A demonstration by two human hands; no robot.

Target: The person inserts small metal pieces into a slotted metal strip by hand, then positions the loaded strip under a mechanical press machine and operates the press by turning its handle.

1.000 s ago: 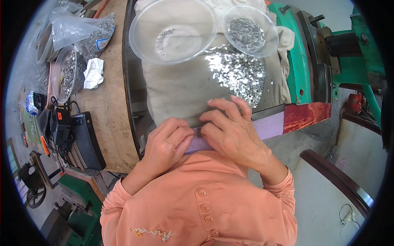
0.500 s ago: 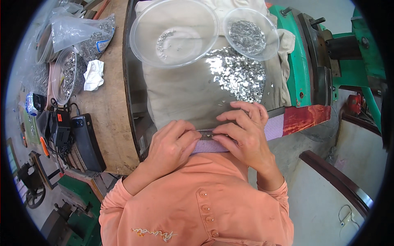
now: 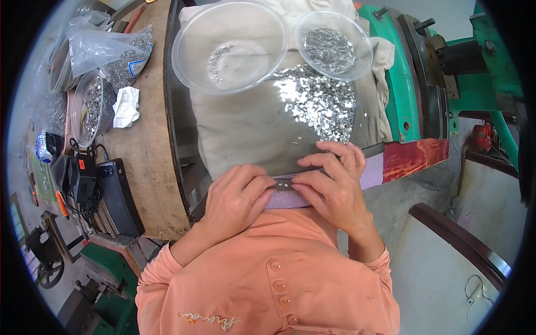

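My left hand (image 3: pixel 237 195) and my right hand (image 3: pixel 333 187) meet at the near edge of a grey-brown cloth (image 3: pixel 245 128), close to my body. Thumb and forefinger of each are pinched together, their tips a short gap apart. In that gap small shiny metal pieces (image 3: pixel 283 183) show against a dark strip. What each pinch holds is too small and covered to make out. Beyond my right hand spreads a pile of small flat silvery metal pieces (image 3: pixel 321 103). A clear bowl of thin metal pins (image 3: pixel 329 49) stands behind it.
A larger clear bowl (image 3: pixel 184 70) with a few tiny bits stands far left on the cloth. The wooden table (image 3: pixel 151 167) at left holds a phone-like black device (image 3: pixel 118 192), crumpled white paper (image 3: pixel 127 107) and a tub of metal parts (image 3: pixel 92 106). A green machine (image 3: pixel 399 95) stands right.
The view has shifted slightly, moving the bowls and pile a little left in the picture. The gap between my fingertips is slightly more visible; both hands keep their pinch.
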